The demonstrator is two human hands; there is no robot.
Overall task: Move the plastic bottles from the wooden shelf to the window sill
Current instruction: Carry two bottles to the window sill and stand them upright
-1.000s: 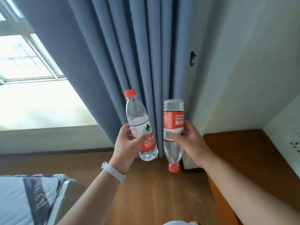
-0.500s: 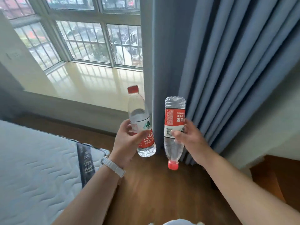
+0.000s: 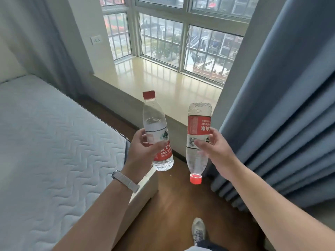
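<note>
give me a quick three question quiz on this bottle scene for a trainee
1. True or false: the left hand holds the left bottle cap up.
2. The right hand holds the right bottle. Its red cap points: A up, B down, C sideways.
3. How many bottles stand on the window sill?
Key: 1 true; 2 B; 3 zero.
</note>
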